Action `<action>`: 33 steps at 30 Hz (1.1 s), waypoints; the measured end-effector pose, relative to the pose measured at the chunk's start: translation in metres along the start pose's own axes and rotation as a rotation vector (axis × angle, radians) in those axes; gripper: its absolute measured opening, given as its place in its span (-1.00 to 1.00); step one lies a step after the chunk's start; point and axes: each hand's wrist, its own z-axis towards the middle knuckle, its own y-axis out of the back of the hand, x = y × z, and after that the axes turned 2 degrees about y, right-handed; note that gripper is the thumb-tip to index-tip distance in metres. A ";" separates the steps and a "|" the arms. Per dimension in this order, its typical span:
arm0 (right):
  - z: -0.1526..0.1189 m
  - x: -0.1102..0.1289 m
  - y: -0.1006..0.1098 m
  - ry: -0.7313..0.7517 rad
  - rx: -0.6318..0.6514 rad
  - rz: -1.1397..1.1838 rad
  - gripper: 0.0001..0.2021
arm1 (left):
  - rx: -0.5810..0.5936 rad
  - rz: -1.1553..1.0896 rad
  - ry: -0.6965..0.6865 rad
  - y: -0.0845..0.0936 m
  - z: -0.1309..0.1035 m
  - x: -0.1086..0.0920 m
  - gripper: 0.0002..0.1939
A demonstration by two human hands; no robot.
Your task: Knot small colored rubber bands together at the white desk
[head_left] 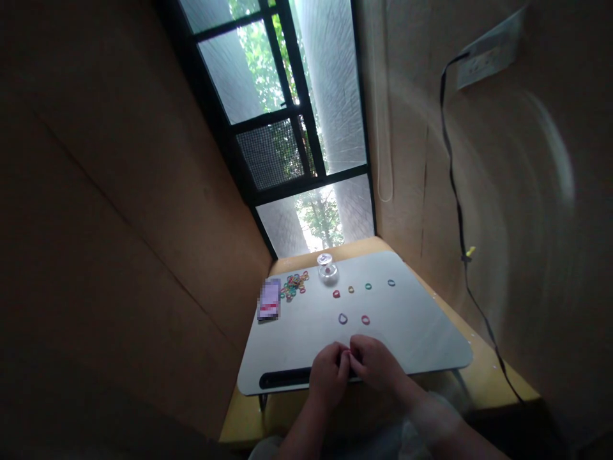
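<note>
My left hand [329,374] and my right hand [376,361] meet fingertip to fingertip above the front edge of a white folding table [297,345]. Both are closed in a pinch on a small red elastic band [348,351], mostly hidden by the fingers. Just beyond them lie a purple-white band [343,318] and a pink-red band [366,320], side by side. Farther back, a red band [336,294], a yellow band [351,289], a green band [368,286] and a blue-green band [391,282] form a spaced row.
A pile of mixed coloured bands [294,285] lies at the back left, beside a blurred purple packet or phone [269,300]. A small clear round container [328,273] stands at the back. A black slot [286,378] runs along the front edge. A black cable [453,172] hangs on the right wall.
</note>
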 end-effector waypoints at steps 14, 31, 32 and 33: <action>0.001 0.001 -0.001 -0.015 0.024 -0.041 -0.84 | 0.004 0.034 -0.004 0.000 -0.002 0.004 -0.76; 0.003 -0.007 -0.002 0.027 0.099 -0.090 -0.80 | 0.029 -0.003 -0.029 0.002 0.000 0.005 -0.74; 0.004 -0.008 -0.002 0.028 0.106 -0.088 -0.79 | 0.040 -0.005 -0.023 0.002 0.001 0.006 -0.74; 0.004 -0.009 -0.002 0.027 0.114 -0.086 -0.79 | 0.050 -0.004 -0.017 0.002 0.002 0.007 -0.75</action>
